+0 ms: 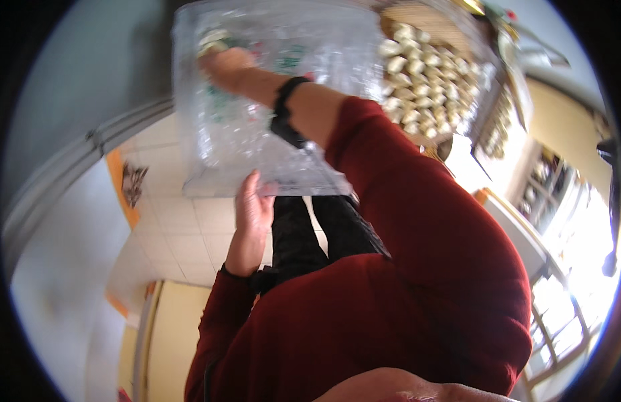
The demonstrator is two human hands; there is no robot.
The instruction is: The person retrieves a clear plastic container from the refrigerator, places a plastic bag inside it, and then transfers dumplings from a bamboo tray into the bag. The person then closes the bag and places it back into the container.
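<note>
A clear plastic drawer or bin (pixel 335 191) lies before me, lined with a clear plastic bag (pixel 230 145) that bears green and red print. My left hand (pixel 255 211) grips its near wall, thumb over the rim. Inside the bin, at the far left, my right hand (pixel 227 65) is closed around pale dumplings (pixel 213 41); motion blur hides how many. A dark band (pixel 287 115) circles my right wrist. To the right of the bin, many pale dumplings (pixel 423 83) rest in rows on a round woven tray (pixel 436 25).
More dumplings (pixel 498 130) are further right. A pale cabinet (pixel 124 55) stands on the left. On the tiled floor (pixel 205 221), beside an orange strip (pixel 122 186), is a blurred grey-brown shape (pixel 134 183), perhaps a cat. A bright window (pixel 576 241) is at right.
</note>
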